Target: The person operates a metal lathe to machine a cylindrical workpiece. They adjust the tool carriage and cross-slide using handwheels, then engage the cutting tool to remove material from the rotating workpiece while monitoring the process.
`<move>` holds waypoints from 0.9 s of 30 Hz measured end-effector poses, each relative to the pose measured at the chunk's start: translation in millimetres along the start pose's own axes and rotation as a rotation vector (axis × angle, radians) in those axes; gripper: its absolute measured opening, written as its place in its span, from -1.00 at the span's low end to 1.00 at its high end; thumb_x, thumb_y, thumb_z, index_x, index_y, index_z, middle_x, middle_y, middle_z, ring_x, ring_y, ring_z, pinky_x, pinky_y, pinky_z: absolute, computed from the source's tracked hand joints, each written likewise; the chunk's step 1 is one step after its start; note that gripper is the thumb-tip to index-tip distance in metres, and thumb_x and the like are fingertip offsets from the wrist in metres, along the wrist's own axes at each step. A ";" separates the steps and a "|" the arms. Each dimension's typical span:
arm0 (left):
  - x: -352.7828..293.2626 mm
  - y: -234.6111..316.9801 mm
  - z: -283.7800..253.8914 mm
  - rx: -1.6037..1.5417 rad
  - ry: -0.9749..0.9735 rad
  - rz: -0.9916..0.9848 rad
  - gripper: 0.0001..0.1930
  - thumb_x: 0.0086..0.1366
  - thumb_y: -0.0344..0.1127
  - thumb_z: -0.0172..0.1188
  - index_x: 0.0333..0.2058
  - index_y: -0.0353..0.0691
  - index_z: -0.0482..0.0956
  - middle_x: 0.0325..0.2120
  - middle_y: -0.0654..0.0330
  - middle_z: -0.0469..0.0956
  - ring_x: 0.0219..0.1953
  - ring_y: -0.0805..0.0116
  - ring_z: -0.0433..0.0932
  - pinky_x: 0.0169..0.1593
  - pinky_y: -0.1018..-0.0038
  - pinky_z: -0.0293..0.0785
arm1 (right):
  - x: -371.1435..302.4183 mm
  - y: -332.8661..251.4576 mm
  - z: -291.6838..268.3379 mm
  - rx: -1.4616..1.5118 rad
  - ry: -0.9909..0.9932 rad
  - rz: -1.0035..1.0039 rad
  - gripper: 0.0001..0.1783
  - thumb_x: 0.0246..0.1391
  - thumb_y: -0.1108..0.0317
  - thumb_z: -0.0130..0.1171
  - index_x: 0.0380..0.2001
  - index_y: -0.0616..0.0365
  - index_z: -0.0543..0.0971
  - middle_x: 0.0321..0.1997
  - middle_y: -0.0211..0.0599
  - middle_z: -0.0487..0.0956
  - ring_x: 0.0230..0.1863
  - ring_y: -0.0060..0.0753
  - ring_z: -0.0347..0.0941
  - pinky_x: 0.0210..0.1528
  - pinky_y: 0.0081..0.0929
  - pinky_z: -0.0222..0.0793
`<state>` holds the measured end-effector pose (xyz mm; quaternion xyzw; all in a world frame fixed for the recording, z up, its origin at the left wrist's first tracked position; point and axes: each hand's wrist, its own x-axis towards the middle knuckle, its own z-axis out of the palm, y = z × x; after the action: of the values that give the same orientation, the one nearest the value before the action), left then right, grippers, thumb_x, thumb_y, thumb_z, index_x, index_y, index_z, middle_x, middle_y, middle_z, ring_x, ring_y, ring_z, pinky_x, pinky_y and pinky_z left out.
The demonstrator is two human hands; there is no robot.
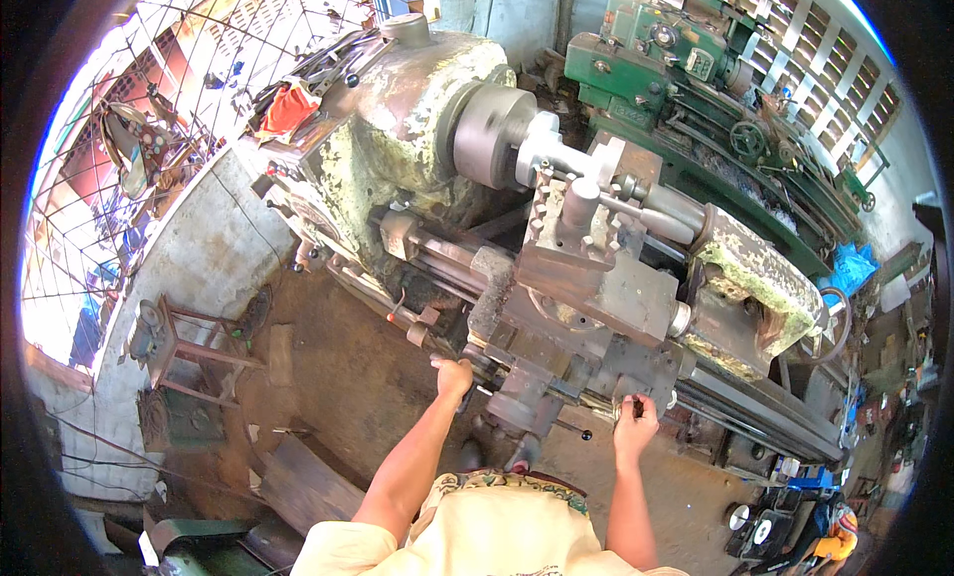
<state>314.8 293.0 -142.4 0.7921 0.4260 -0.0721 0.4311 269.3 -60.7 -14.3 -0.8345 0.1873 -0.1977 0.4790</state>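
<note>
Head view: two lathes counted. One worn cream-and-brown metal lathe [402, 94] stands before the person; one green metal lathe [621, 79] stands behind. Two hands at the near lathe's front: left hand [454, 378], fingers curled; right hand [636, 425], fingers narrow. Grip contents unclear.

Faint raised lettering [636, 111] stands on the green machine [614, 77], and small dark print [542, 572] on the person's pale yellow shirt [497, 526]; neither is legible.
</note>
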 end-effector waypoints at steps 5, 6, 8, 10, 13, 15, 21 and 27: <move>11.0 -11.5 10.2 0.010 -0.005 -0.019 -0.34 0.26 -0.15 0.13 -0.01 -0.64 0.02 -0.09 -0.46 0.49 0.05 -0.29 0.50 0.06 0.16 0.44 | 1.7 2.3 0.4 -0.007 -0.009 0.023 -0.84 0.10 0.43 0.23 -0.28 0.31 0.57 -0.60 -0.33 0.56 -0.54 -0.53 0.44 -0.39 -0.50 0.37; 15.0 -13.5 12.3 -0.049 -0.011 -0.003 -0.23 0.25 -0.13 0.11 0.05 -0.74 -0.09 -0.08 -0.48 0.48 0.05 -0.26 0.51 0.08 0.18 0.44 | 1.4 2.6 0.7 0.030 -0.005 0.003 -0.84 0.10 0.43 0.23 -0.28 0.31 0.57 -0.59 -0.33 0.56 -0.54 -0.53 0.44 -0.39 -0.50 0.37; 20.1 -17.6 14.7 -0.154 -0.044 -0.008 -0.21 0.25 -0.14 0.12 0.07 -0.74 -0.11 -0.13 -0.37 0.51 -0.04 -0.12 0.55 0.03 0.20 0.47 | 0.8 2.8 1.0 0.070 -0.001 0.009 -0.84 0.10 0.43 0.23 -0.29 0.31 0.57 -0.58 -0.33 0.56 -0.54 -0.53 0.43 -0.39 -0.50 0.36; 21.2 -18.9 14.3 -0.130 0.012 0.010 -0.31 0.25 -0.17 0.14 0.04 -0.64 -0.02 -0.18 -0.25 0.53 -0.13 -0.01 0.57 -0.05 0.21 0.49 | 0.4 2.7 0.9 0.062 0.003 0.012 -0.85 0.11 0.42 0.24 -0.31 0.30 0.57 -0.55 -0.40 0.53 -0.50 -0.60 0.38 -0.38 -0.54 0.34; 15.8 -15.1 8.4 -0.047 -0.006 0.020 -0.22 0.24 -0.15 0.11 0.08 -0.73 -0.11 -0.14 -0.34 0.51 -0.08 -0.08 0.56 0.01 0.20 0.47 | 1.6 2.9 1.0 0.043 0.010 -0.022 -0.86 0.11 0.42 0.24 -0.33 0.29 0.57 -0.52 -0.43 0.52 -0.48 -0.63 0.36 -0.37 -0.57 0.32; 11.0 -10.5 1.7 -0.243 -0.129 -0.025 -0.02 0.23 -0.10 0.07 0.16 -0.92 -0.31 -0.08 -0.53 0.47 0.04 -0.22 0.54 0.13 0.19 0.45 | 1.7 4.0 0.5 0.043 0.007 -0.029 -0.87 0.11 0.43 0.23 -0.33 0.29 0.56 -0.52 -0.44 0.52 -0.49 -0.63 0.35 -0.38 -0.57 0.32; 5.7 -5.7 1.6 -0.088 -0.042 0.016 0.00 0.26 -0.08 0.06 0.19 -0.90 -0.34 0.00 -0.55 0.40 0.12 -0.23 0.47 0.18 0.22 0.39 | 0.7 9.9 1.6 0.073 0.006 -0.013 -0.88 0.11 0.44 0.24 -0.33 0.29 0.56 -0.53 -0.47 0.51 -0.50 -0.66 0.33 -0.40 -0.59 0.31; 16.5 -14.4 5.2 -0.022 -0.063 0.026 0.03 0.25 -0.07 0.07 0.21 -0.87 -0.38 0.02 -0.52 0.41 0.13 -0.21 0.47 0.18 0.22 0.39 | 1.8 15.6 2.5 0.040 0.005 0.034 -0.83 0.09 0.41 0.27 -0.30 0.29 0.58 -0.51 -0.36 0.59 -0.49 -0.56 0.45 -0.34 -0.54 0.38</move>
<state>315.8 303.1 -162.4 0.7903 0.4025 -0.0867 0.4538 270.2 -67.0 -28.8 -0.8211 0.1987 -0.1952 0.4983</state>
